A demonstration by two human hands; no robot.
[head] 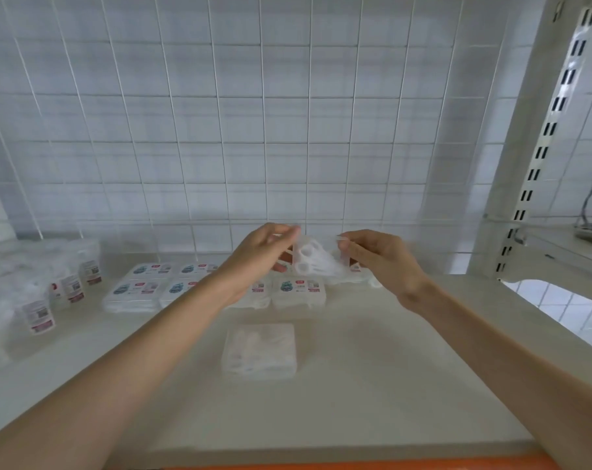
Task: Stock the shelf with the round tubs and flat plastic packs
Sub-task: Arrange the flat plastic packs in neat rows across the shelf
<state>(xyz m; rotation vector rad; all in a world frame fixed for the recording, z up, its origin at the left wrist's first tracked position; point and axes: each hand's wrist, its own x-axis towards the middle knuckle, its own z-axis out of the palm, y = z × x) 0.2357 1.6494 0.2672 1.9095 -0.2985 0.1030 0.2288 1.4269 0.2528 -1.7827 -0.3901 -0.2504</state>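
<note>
Both hands are raised over the back of the shelf [372, 385], holding one flat plastic pack [313, 261] between them. My left hand [265, 254] pinches its left edge and my right hand [377, 257] pinches its right edge. The pack is blurred and tilted up off the shelf. Flat packs with teal and red labels [152, 283] lie in rows along the back, one of them [299, 290] just below my hands. Another flat pack [259, 351] lies label-down alone in the middle of the shelf. Round tubs [38, 315] with red-and-white labels stand at the left.
A white wire grid [253, 130] closes the back of the shelf. A slotted white upright [542, 137] stands at the right, with a neighbouring shelf [566, 252] behind it. An orange strip [355, 466] runs along the shelf's front edge.
</note>
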